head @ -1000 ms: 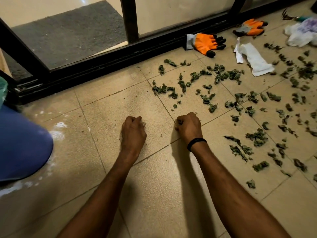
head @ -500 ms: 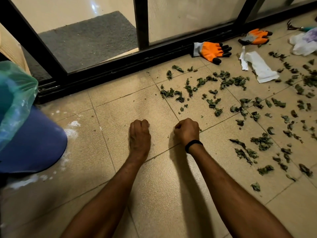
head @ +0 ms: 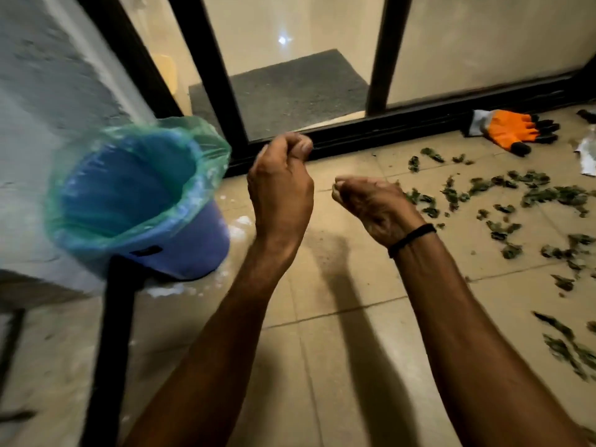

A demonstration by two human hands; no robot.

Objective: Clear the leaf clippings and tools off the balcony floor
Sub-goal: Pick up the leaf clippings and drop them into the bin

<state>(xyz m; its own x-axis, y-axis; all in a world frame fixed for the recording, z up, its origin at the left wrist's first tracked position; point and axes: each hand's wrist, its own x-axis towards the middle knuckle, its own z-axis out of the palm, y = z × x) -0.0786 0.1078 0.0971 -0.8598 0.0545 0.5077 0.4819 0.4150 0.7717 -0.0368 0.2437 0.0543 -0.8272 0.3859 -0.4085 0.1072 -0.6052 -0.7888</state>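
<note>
**Both fists raised beside the lined bin, clippings spread to the right**

At far left a blue bin [head: 180,253] with a green plastic liner [head: 200,175] stands on the tiled balcony floor [head: 338,333], white powdery smears around its base. A dark upright bar [head: 109,350] crosses in front of it, nearer the camera.

Just right of the bin's rim, the left hand [head: 280,195] is held above the floor. Its grip is closed in a fist, thumb against the forefinger; whether anything is inside is hidden.

The right hand [head: 374,208], with a black wristband [head: 412,238], is beside it and apart from it. Its grip is closed too, and a scrap of green shows at the fingertips [head: 337,190].

Leaf clippings [head: 483,191] lie scattered over the tiles to the right. Farther off, an orange work glove [head: 512,130] lies against the black door track [head: 354,130]. A white paper scrap [head: 587,156] shows at the right edge.
</note>
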